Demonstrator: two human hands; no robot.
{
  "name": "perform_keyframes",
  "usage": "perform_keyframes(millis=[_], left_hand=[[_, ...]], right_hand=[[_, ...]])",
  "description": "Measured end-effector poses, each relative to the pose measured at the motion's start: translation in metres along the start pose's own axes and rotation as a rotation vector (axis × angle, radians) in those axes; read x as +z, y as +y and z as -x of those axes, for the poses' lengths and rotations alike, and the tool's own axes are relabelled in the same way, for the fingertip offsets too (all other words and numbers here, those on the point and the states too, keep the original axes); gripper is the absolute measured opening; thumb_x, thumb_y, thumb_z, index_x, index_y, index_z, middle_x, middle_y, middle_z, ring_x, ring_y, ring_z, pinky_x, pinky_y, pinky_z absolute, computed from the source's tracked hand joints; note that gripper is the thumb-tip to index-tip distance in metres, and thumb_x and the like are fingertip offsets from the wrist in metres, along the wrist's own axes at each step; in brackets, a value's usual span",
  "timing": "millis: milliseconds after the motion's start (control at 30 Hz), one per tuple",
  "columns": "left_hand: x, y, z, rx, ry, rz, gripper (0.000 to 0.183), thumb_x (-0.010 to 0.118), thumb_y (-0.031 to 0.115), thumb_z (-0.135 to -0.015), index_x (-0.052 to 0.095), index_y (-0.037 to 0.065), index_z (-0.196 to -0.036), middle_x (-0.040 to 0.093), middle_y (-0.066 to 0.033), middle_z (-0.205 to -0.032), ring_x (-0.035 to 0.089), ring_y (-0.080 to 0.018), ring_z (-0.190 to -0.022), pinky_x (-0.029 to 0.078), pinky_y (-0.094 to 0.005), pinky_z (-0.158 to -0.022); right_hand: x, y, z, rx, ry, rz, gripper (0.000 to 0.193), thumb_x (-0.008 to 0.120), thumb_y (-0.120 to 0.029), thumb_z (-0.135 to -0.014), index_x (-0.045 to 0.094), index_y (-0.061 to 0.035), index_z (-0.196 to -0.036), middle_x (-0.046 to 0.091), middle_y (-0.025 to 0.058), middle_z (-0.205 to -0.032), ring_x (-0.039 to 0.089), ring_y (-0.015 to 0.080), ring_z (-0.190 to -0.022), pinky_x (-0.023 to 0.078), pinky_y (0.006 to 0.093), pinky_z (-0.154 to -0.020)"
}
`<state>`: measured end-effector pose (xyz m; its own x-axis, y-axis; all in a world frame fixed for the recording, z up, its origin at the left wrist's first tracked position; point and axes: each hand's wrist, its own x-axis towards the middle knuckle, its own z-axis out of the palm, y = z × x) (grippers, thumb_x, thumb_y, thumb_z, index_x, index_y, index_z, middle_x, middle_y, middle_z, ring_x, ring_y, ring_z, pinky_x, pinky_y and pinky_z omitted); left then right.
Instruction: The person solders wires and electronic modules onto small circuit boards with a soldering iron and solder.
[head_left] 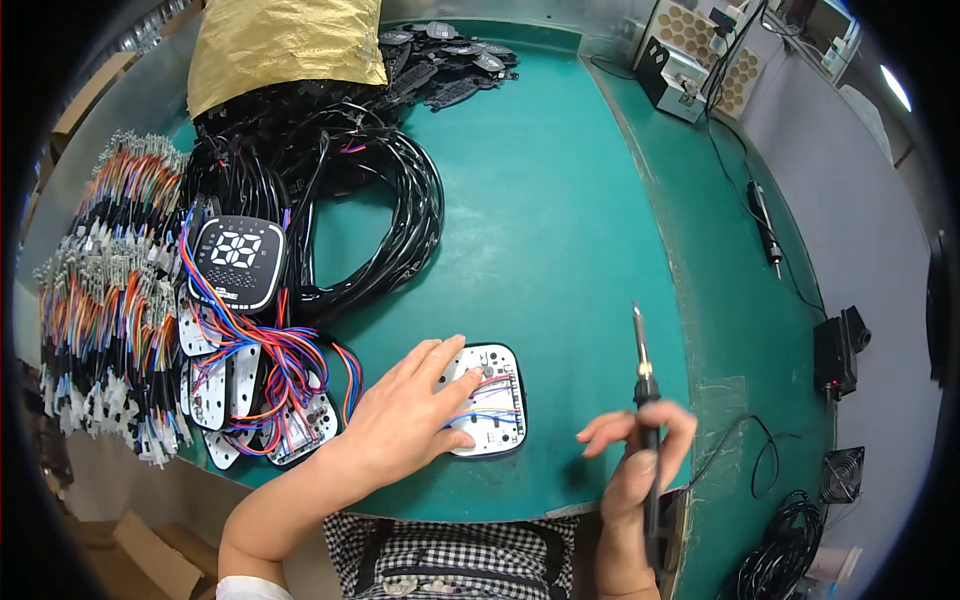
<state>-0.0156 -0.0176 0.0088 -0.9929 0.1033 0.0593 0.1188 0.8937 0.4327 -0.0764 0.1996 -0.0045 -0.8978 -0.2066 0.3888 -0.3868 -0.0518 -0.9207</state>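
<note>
My left hand [410, 405] rests over a white circuit board [497, 432] with rounded corners and a dark rim, holding it against the green bench top. Its fingers are spread, the thumb and index finger pressing on the board. Red and blue wires run from the board's right side under this hand; their other ends are hidden. Right of the board, my right hand [645, 450] grips the black handle of a soldering iron [644, 375]. The iron's tip points up and away, apart from the board.
At left lie wired display panels [238, 263] and bundles of multicoloured wire leads [120, 290]. A coil of black cable [415, 220] lies behind, near a gold bag [285, 55] and a pile of black parts [450, 65]. A black electric screwdriver [765, 225] and a small fan [843, 475] are at right.
</note>
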Motion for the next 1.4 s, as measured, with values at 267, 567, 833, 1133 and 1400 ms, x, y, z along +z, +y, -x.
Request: perform_keyframes(millis=[267,567,833,1133,1400], left_hand=[[0.015,0.006,0.0,0.01,0.144,0.013,0.061,0.077,0.036,-0.064,0.056,0.003,-0.111,0.047,-0.016,-0.119,0.044,-0.0358,-0.114,0.04,-0.0443,-0.091],[0.015,0.004,0.0,-0.015,0.172,0.025,0.061,0.078,0.033,-0.06,0.057,0.004,-0.109,0.051,-0.014,-0.116,0.046,-0.0372,-0.113,0.041,-0.0464,-0.089],[0.021,0.005,0.001,-0.001,0.198,0.041,0.056,0.081,0.022,-0.055,0.062,0.018,-0.108,0.051,-0.0197,-0.117,0.044,-0.0428,-0.114,0.04,-0.0507,-0.091],[0.025,0.007,0.003,0.02,0.2,-0.008,0.051,0.08,0.024,-0.057,0.065,0.016,-0.105,0.05,-0.0232,-0.119,0.043,-0.0438,-0.115,0.039,-0.0517,-0.094],[0.026,0.006,0.003,0.019,0.188,0.026,0.049,0.079,0.025,-0.059,0.065,0.016,-0.106,0.049,-0.0235,-0.12,0.043,-0.0459,-0.117,0.045,-0.0487,-0.092]], right_hand=[[-0.01,0.013,-0.062,0.121,-0.045,-0.206,0.061,0.038,-0.062,-0.089,0.044,-0.0034,-0.104,0.047,0.0057,-0.068,0.05,0.016,-0.054,0.042,0.0259,-0.05],[-0.015,0.026,-0.066,0.203,-0.127,-0.154,0.02,0.067,-0.012,-0.076,0.052,-0.0035,-0.087,0.054,0.0008,-0.07,0.046,0.0051,-0.059,0.036,0.0199,-0.051],[-0.009,0.028,-0.061,0.226,-0.133,-0.065,0.023,0.068,-0.015,-0.072,0.048,-0.0052,-0.08,0.048,-0.0011,-0.065,0.042,0.0053,-0.056,0.034,0.0207,-0.05],[-0.01,0.03,-0.06,0.251,-0.171,-0.077,0.025,0.068,-0.014,-0.071,0.047,-0.0056,-0.08,0.048,-0.0002,-0.067,0.041,0.0057,-0.058,0.034,0.021,-0.052],[-0.008,0.031,-0.06,0.263,-0.162,-0.066,0.024,0.068,-0.014,-0.071,0.048,-0.0055,-0.08,0.048,-0.0005,-0.068,0.042,0.0054,-0.059,0.034,0.0209,-0.052]])
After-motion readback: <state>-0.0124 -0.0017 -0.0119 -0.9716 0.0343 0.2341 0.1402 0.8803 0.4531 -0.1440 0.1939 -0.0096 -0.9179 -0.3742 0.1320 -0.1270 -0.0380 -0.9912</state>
